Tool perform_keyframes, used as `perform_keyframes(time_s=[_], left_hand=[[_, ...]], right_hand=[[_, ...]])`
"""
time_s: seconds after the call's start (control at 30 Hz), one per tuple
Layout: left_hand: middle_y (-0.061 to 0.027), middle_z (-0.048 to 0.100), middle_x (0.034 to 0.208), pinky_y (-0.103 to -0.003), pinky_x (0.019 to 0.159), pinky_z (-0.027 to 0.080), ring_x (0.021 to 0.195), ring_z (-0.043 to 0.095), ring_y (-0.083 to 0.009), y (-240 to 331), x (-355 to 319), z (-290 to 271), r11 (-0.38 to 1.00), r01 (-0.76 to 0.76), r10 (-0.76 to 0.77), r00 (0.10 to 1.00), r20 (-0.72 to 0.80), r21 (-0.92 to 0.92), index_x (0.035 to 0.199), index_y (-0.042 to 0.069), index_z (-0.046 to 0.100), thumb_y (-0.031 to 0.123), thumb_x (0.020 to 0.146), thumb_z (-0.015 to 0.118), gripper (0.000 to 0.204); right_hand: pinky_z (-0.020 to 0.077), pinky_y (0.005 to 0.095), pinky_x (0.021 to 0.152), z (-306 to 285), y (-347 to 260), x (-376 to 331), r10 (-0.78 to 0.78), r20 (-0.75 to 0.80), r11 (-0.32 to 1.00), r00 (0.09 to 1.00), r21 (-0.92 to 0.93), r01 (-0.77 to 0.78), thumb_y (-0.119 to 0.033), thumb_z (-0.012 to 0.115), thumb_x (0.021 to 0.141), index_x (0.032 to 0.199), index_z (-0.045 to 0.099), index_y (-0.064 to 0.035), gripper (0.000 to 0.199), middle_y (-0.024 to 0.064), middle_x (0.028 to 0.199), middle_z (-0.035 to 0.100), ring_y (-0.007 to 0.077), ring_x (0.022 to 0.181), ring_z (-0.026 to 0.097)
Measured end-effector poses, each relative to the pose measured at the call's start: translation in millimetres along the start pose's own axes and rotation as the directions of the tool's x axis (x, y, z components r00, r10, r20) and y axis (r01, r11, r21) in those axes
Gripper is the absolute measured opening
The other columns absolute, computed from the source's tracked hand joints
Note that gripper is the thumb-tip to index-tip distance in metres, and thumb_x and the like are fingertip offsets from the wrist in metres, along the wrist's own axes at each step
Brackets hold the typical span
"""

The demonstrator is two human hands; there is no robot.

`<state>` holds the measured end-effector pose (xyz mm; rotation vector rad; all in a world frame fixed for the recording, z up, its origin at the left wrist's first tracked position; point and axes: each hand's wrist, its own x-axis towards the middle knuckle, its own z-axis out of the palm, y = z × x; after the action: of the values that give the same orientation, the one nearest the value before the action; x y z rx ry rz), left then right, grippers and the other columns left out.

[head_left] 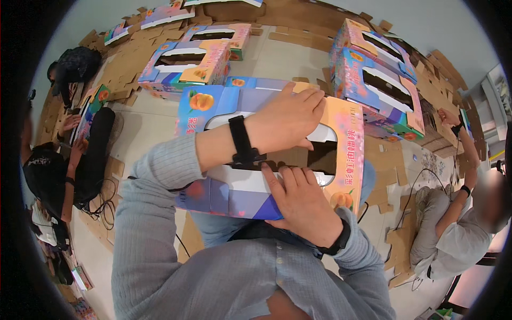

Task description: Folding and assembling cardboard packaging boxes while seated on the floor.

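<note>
A colourful cardboard fruit box [349,160] sits in front of me, printed with peaches in blue, purple and orange. Its top has a long opening edged by white flaps. My left hand [296,114] reaches across the top and grips the far panel, its thumb by the opening. My right hand [304,197] is closed over the near panel, fingers along the opening's edge and thumb lower on the near side. Through the opening, the brown cardboard inside shows in part. Black bands circle both my wrists.
Similar boxes stand at far left [184,64] and far right [378,88]. Flat cardboard [120,61] covers parts of the floor. People sit at left [48,176] and right [453,234], another bends over at far left [74,66]. Black cables [104,208] lie nearby.
</note>
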<state>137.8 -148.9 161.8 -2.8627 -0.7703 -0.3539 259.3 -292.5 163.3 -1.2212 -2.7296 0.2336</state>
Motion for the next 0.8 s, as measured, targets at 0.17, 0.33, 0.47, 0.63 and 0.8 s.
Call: perform_keyframes(time_s=[0.17,0.33,0.47,0.63,0.8], left_hand=[[-0.0176,0.046,0.139,-0.048,0.106,0.036,0.124,0.050,-0.0283,-0.8,7.9,10.3,0.997,-0.037,0.039,0.999,-0.034,0.072,0.128,-0.009,0.046,0.040,0.064,0.082,0.089],[-0.0168,0.053,0.131,-0.047,0.107,0.036,0.120,0.053,-0.0263,-2.9,9.9,20.5,0.985,-0.074,0.082,0.995,-0.051,0.155,0.124,-0.010,0.050,0.038,0.063,0.082,0.085],[-0.0152,0.057,0.126,-0.049,0.108,0.034,0.117,0.056,-0.0234,-11.1,13.5,31.6,0.989,-0.084,0.091,0.994,-0.055,0.119,0.125,-0.007,0.051,0.037,0.064,0.082,0.082],[-0.0148,0.056,0.127,-0.051,0.108,0.033,0.116,0.057,-0.0216,-11.5,8.9,38.8,0.995,-0.071,0.072,0.997,-0.016,0.075,0.127,-0.004,0.052,0.037,0.064,0.082,0.081],[-0.0147,0.054,0.131,-0.051,0.109,0.031,0.120,0.054,-0.0258,-11.1,9.5,31.9,0.994,-0.061,0.062,0.998,-0.006,0.091,0.132,-0.002,0.047,0.039,0.070,0.079,0.081]], right_hand=[[0.0389,0.0389,0.092,4.2,2.4,-1.5,0.029,0.021,1.000,0.999,-0.003,-0.029,-0.044,0.083,0.059,0.140,0.038,0.0023,0.104,0.0156,0.109,0.049,0.0296,0.102,0.049],[0.0389,0.0393,0.092,8.1,5.8,-3.9,0.032,-0.023,0.999,0.999,0.019,-0.031,-0.045,0.082,0.058,0.140,0.038,0.0022,0.104,0.0163,0.110,0.049,0.0309,0.102,0.049],[0.0392,0.0405,0.093,9.3,10.0,-8.3,0.041,-0.062,0.998,0.997,0.057,-0.037,-0.044,0.082,0.059,0.140,0.038,0.0025,0.103,0.0180,0.111,0.049,0.0326,0.101,0.049],[0.0389,0.0421,0.094,12.4,12.8,-7.8,0.054,-0.080,0.991,0.995,0.127,-0.044,-0.042,0.081,0.060,0.139,0.038,0.0026,0.101,0.0189,0.113,0.049,0.0338,0.102,0.048],[0.0370,0.0435,0.098,14.6,11.5,-6.2,0.056,-0.097,0.990,0.994,0.137,-0.042,-0.042,0.080,0.061,0.139,0.038,0.0025,0.099,0.0204,0.117,0.049,0.0351,0.109,0.048]])
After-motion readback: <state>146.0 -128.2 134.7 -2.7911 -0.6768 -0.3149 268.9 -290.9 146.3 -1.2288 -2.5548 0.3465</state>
